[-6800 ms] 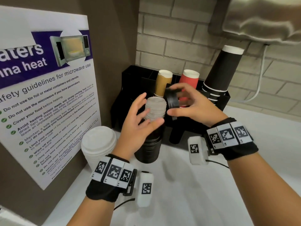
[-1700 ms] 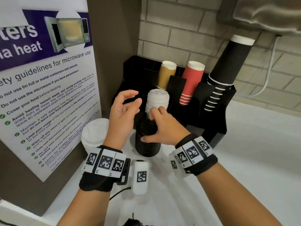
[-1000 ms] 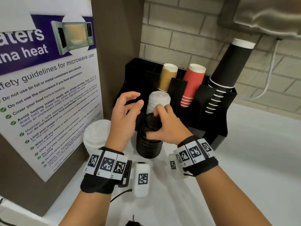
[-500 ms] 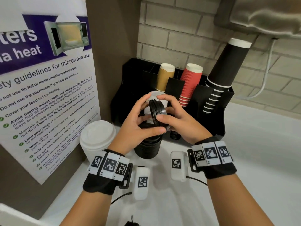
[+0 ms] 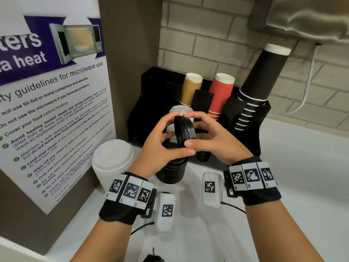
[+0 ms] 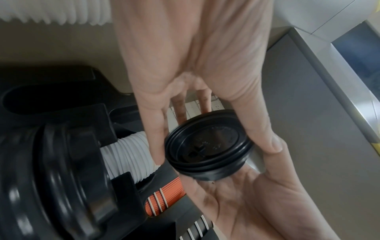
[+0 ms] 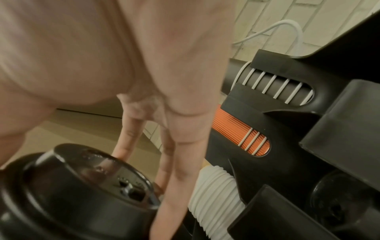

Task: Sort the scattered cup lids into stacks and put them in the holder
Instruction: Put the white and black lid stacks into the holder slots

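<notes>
A few nested black lids (image 5: 184, 130) stand on edge in the air, in front of the black holder (image 5: 245, 120). My left hand (image 5: 177, 136) grips them from the left by thumb and fingers. My right hand (image 5: 190, 129) pinches them from the right. In the left wrist view the black lids (image 6: 207, 147) sit between my left fingers (image 6: 156, 129), with the right palm below. Under the hands a tall stack of black lids (image 5: 171, 172) stands on the counter. A white lid stack (image 5: 181, 114) lies in the holder's front slot.
Another white lid stack (image 5: 113, 159) stands on the counter at the left, by the poster wall (image 5: 56, 110). The holder carries tan cups (image 5: 190, 87), red cups (image 5: 220, 93) and tall black cups (image 5: 260, 76). White counter (image 5: 283, 186) spreads to the right.
A second ago my right hand was at the top of the black stack on the counter. It has lifted a few black lids, and both hands now hold them on edge.
</notes>
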Action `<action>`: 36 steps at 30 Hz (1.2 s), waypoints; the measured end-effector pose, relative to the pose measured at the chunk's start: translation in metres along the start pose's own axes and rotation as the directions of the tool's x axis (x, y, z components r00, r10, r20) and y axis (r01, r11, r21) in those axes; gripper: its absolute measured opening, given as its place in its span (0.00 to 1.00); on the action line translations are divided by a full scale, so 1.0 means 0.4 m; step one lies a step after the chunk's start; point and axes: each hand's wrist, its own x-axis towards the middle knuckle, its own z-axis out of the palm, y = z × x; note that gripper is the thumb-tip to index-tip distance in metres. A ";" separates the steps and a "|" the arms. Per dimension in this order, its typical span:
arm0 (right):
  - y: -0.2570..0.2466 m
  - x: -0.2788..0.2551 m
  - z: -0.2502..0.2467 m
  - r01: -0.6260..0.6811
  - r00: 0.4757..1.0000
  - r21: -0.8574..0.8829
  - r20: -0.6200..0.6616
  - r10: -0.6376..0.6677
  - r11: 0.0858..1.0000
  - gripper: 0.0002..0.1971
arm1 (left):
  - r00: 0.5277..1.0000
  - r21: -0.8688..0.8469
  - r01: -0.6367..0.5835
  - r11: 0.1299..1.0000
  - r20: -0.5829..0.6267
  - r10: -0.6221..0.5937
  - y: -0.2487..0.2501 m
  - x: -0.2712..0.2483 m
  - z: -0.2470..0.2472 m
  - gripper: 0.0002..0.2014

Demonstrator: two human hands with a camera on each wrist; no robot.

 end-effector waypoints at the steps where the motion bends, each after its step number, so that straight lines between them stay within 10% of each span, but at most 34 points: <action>1: -0.001 0.000 0.000 0.002 1.000 -0.006 -0.008 -0.002 1.000 0.32 | 1.000 0.003 -0.004 1.000 0.004 0.004 -0.001 0.001 0.001 0.39; 9: -0.001 0.008 0.002 0.058 0.994 -0.107 -0.085 -0.067 0.993 0.27 | 1.000 -0.046 0.029 0.999 0.002 -0.029 -0.011 0.005 0.005 0.41; 16: 0.049 0.048 -0.155 -0.127 0.884 -0.418 -0.460 -0.089 0.899 0.30 | 0.947 0.020 0.058 0.998 -0.316 -0.049 0.005 0.010 -0.041 0.24; 26: 0.128 0.122 -0.161 -0.261 0.956 -0.890 -0.182 0.232 0.375 0.36 | 0.926 0.024 0.079 0.997 -0.371 -0.064 0.007 0.015 -0.044 0.14; 36: 0.158 0.146 -0.121 -0.216 0.905 -0.955 -0.118 0.408 0.205 0.35 | 0.926 0.014 0.095 0.995 -0.369 -0.083 0.005 0.015 -0.041 0.15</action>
